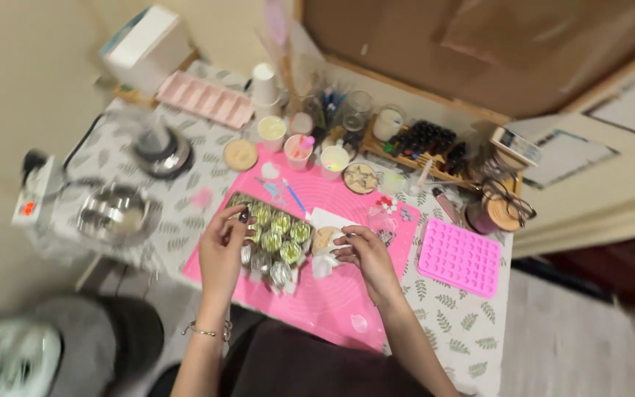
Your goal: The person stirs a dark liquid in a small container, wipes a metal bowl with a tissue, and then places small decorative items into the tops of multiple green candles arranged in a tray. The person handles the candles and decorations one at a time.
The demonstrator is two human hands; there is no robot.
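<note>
One pink mat (pixel 332 294), laid on a leaf-patterned bench (pixel 464 323). On it, a cluster of small foil cups (pixel 273 239) with green filling, touched at its left edge by the left hand (pixel 222 246), fingers curled. Just right of the cluster, a small whitish piece (pixel 325 239) is pinched in the right hand (pixel 365 257). A pink mould (pixel 458 256) is set further right.

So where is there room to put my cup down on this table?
The near part of the pink mat, below the foil cups, is bare. So is the leafy cloth below the pink mould. The back edge is packed with cups and bottles.
</note>
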